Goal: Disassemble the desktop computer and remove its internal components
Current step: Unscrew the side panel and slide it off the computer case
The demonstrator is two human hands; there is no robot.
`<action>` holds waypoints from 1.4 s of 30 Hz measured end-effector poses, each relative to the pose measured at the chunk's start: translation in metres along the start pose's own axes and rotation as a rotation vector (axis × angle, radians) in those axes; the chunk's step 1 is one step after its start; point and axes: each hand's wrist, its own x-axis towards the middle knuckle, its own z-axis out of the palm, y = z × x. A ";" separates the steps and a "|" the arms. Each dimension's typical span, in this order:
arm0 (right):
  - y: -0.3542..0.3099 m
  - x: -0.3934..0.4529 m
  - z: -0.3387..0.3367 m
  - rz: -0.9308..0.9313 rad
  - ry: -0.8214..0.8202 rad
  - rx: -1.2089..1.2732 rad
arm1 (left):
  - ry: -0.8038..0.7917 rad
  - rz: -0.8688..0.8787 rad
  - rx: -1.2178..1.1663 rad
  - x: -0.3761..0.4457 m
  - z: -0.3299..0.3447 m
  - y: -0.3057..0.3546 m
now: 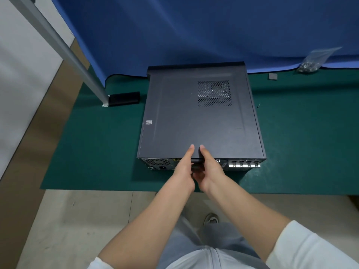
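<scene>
Bare skin of left hand (pixel 184 170) & right hand (pixel 208 171) met at rear edge of desktop computer (pixel 200 117), thumbs on side panel (pixel 184 123), fingers curled round its pull tab; case lay flat on green mat (pixel 93 152); step: opening panel, prob. needs sliding it rearward

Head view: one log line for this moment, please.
stage: cover removal | computer case: lying on green mat, side panel on | left hand, right hand: gripping rear handle | loose screw: on mat
</scene>
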 end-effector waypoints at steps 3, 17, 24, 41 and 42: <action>-0.002 0.004 0.014 0.059 0.016 0.099 | 0.040 0.023 -0.136 0.002 0.006 0.000; 0.011 0.015 0.011 -0.014 0.170 0.166 | 0.152 0.133 -0.240 0.002 0.004 -0.008; 0.011 0.012 0.011 0.017 0.077 0.187 | 0.122 0.128 -0.316 -0.003 0.004 -0.004; 0.014 0.005 0.018 0.025 -0.035 0.190 | -0.029 0.008 -0.275 -0.013 -0.003 0.006; 0.012 0.007 0.023 0.088 0.001 0.289 | -0.052 -0.008 -0.262 -0.012 -0.005 0.009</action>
